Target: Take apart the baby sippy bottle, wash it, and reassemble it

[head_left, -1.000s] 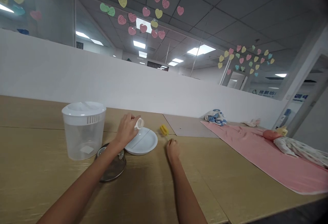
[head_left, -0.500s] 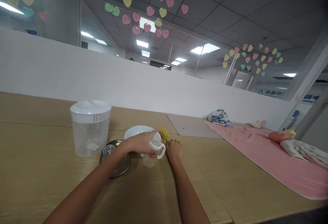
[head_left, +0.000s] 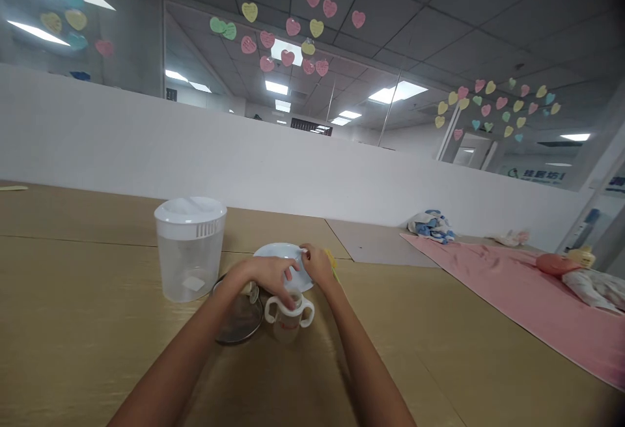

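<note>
A clear two-handled baby cup (head_left: 287,327) with a white collar and handles and red print stands upright on the table. My left hand (head_left: 267,276) is over it, fingers spread, the thumb touching the cup's mouth. My right hand (head_left: 318,265) is closed, its fingertips pinched at the right side of a white bowl (head_left: 273,250). A small whitish bit shows at those fingertips; whether it is the bowl's rim or a separate piece I cannot tell. A yellow brush head (head_left: 333,261) is partly hidden behind this hand. Left of the cup lies a round metal tray (head_left: 239,323), partly covered by my left forearm.
A clear bucket (head_left: 188,264) with a white lid stands left of the tray. A small clear piece (head_left: 252,293) sits on the tray. To the right are a pink cloth (head_left: 498,277), a blue-and-white cloth bundle (head_left: 431,225) and a red object (head_left: 555,264). A white wall (head_left: 293,173) closes the back.
My left hand has loosened its grip on the cup, which now stands with its mouth visible. My right hand has moved from beside the brush up to the bowl's edge.
</note>
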A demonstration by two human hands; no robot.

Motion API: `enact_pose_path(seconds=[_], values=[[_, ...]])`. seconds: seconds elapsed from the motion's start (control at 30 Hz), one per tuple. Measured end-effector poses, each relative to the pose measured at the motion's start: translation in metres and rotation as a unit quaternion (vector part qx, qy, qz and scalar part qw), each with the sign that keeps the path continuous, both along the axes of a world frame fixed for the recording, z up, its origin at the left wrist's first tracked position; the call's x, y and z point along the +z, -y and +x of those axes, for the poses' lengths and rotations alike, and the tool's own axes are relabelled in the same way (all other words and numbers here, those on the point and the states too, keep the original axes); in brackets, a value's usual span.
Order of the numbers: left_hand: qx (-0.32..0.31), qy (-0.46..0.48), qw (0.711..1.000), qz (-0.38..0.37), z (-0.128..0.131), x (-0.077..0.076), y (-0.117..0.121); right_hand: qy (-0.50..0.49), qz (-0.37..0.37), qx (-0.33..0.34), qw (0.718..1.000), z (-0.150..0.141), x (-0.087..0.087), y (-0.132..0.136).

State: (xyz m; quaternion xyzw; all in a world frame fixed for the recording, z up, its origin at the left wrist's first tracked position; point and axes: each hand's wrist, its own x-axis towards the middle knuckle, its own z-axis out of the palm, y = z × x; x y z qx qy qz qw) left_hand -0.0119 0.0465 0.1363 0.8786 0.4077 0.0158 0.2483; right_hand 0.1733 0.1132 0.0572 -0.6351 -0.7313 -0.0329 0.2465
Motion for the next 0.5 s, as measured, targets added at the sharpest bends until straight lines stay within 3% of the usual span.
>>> enact_pose_path(seconds=[0.07,0.13,0.2,0.37,0.5], values=[[0.06,0.028,0.998,0.024,-0.017,0.003,-0.009,0.006,-0.06,0.042,0.997,-0.006,0.004,-0.007],[0.158,-0.026,0.984,0.073,-0.032,0.002,-0.018,0.019,-0.101,0.064,0.993,-0.009,0.005,-0.013],[0.215,-0.074,0.97,0.087,-0.04,-0.004,-0.025,0.03,-0.122,0.07,0.99,-0.013,0.004,-0.017],[0.25,-0.103,0.961,0.06,-0.039,-0.027,-0.04,0.055,-0.15,0.069,0.985,-0.018,0.005,-0.013],[0.252,-0.093,0.962,0.048,-0.038,-0.034,-0.043,0.073,-0.149,0.057,0.984,-0.022,0.007,-0.008]])
